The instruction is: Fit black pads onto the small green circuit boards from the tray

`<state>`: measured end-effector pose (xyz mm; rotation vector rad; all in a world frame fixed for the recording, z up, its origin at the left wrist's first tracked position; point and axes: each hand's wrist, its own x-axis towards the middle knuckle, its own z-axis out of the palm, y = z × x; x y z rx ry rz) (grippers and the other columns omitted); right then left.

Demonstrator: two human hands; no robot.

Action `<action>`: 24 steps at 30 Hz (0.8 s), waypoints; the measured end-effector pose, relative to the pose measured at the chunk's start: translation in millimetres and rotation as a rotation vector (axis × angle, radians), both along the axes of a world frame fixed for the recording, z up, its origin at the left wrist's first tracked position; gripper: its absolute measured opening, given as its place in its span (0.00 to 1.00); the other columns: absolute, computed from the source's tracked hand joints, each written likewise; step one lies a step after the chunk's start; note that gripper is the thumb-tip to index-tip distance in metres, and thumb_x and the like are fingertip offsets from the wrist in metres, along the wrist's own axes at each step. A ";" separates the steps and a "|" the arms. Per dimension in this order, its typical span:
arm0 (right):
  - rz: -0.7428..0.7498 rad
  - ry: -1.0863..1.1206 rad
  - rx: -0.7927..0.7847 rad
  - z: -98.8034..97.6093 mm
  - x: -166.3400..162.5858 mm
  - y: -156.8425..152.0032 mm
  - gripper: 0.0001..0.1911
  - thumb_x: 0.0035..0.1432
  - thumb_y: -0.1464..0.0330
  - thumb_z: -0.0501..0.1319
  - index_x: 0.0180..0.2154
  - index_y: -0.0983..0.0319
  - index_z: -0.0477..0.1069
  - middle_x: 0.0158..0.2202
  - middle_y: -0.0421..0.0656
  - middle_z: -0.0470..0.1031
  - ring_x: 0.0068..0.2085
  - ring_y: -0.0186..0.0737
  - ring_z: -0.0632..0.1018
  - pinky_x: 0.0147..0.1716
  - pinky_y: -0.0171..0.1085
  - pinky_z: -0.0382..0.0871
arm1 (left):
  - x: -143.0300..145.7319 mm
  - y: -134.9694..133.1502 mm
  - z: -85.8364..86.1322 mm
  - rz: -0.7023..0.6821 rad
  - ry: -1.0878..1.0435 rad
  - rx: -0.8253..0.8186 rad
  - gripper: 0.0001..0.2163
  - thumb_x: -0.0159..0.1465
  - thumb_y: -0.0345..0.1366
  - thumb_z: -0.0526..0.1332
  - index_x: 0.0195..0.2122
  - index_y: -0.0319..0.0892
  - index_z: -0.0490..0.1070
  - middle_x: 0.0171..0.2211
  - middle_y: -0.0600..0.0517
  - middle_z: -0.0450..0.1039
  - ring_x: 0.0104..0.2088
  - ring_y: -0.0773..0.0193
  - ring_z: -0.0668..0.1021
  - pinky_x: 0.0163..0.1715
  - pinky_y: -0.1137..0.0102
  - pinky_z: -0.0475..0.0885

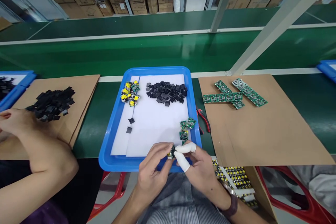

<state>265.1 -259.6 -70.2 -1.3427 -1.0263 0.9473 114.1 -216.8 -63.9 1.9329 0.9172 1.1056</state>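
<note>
My left hand (pixel 153 171) and my right hand (pixel 195 168) meet over the near edge of the blue tray (pixel 112 122). Both pinch one small circuit board (pixel 171 152) with a yellow part. White finger cots cover my right thumb and forefinger. On the tray's white paper lie a heap of small black pieces (pixel 166 92), a cluster of finished boards with yellow parts (pixel 130 93), a few bare green boards (pixel 187 126) and two loose black pieces (pixel 130 125).
Green board strips (pixel 235 94) lie on brown cardboard (pixel 262 129) at the right, red-handled cutters (pixel 203 119) beside the tray. A co-worker's arm (pixel 39 168) rests at the left near another black heap (pixel 51 103). A green conveyor belt runs behind. Panels of boards (pixel 236 178) lie near my right wrist.
</note>
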 end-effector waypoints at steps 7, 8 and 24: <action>-0.015 0.105 -0.022 1.6 2.7 2.3 0.06 0.57 0.73 0.66 0.38 0.59 0.76 0.36 0.43 0.80 0.34 0.40 0.84 0.36 0.37 0.81 | -2.2 -2.5 -1.6 0.038 -0.066 -0.096 0.20 0.62 0.19 0.66 0.53 0.45 0.76 0.49 0.45 0.80 0.51 0.56 0.81 0.48 0.63 0.81; -0.011 0.115 -0.015 1.2 2.9 1.7 0.06 0.57 0.73 0.66 0.38 0.59 0.76 0.36 0.43 0.79 0.34 0.40 0.84 0.36 0.37 0.81 | -2.3 -2.9 -2.5 0.040 -0.070 -0.104 0.20 0.62 0.19 0.66 0.53 0.45 0.76 0.49 0.46 0.79 0.51 0.56 0.81 0.49 0.62 0.81; 0.111 -0.175 0.150 10.1 14.4 4.6 0.07 0.61 0.77 0.62 0.35 0.59 0.73 0.32 0.39 0.72 0.33 0.36 0.75 0.34 0.35 0.71 | -0.5 -2.5 0.2 0.027 -0.051 -0.053 0.19 0.63 0.19 0.64 0.52 0.45 0.77 0.48 0.46 0.82 0.50 0.56 0.82 0.52 0.58 0.80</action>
